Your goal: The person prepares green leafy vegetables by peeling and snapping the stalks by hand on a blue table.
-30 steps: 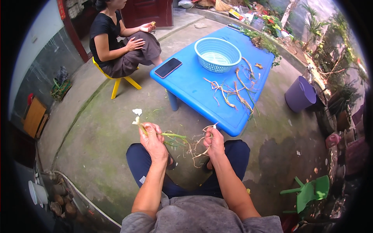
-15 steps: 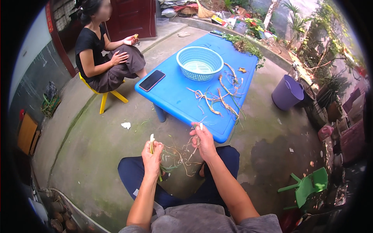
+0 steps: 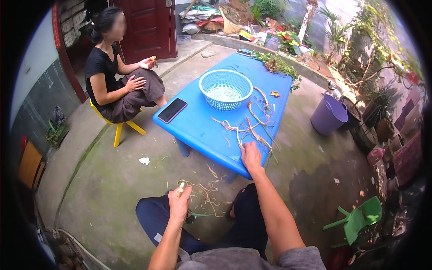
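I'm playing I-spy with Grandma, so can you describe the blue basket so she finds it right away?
Find the blue table. Look right of the phone at its left corner. The basket there is round, pale blue and full of holes, unlike the flat phone and twisted stalks.

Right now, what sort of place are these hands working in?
Probably a yard outside a house: there is a red door at the upper left, a green-stained concrete floor underfoot, and leafy plants at the upper right.

We see a green-stained concrete floor (image 3: 103, 198), a dark red door (image 3: 146, 29), a green chair (image 3: 362, 219) and a white-and-grey wall (image 3: 38, 92).
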Motion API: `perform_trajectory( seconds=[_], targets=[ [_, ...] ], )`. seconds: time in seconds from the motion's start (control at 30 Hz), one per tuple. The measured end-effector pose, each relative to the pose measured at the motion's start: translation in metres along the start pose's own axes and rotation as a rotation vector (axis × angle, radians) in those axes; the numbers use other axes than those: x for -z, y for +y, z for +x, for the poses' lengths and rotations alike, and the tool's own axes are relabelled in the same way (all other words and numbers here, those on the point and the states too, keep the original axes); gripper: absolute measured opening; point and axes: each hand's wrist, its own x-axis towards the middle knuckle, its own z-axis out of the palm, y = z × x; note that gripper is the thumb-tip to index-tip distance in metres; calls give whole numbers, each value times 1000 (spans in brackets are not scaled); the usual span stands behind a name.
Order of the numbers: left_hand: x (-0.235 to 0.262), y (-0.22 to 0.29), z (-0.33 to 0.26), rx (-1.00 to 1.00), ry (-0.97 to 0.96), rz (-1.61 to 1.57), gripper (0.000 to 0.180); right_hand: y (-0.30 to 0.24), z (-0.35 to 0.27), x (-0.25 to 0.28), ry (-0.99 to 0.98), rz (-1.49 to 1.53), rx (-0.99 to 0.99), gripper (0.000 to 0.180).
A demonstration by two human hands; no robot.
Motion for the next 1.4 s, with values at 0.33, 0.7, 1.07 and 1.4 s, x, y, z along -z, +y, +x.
perform_trajectory(
  seconds=[0.33,0.7,1.07,1.4],
  targets=[
    [-8,36,20,-621,-24,397,14,-47,-64,54,-80,478,257,20],
    [-26,44,40,-742,-345,1039,24,-48,-72,79,-215,465,600,21],
    [-20,16,35,249,-443,-120,13,9,-39,25,-124,-158,171,42],
    [75,30,34,-29,-223,-465,19,-21,-6,12,49,-38,76,38]
  ],
)
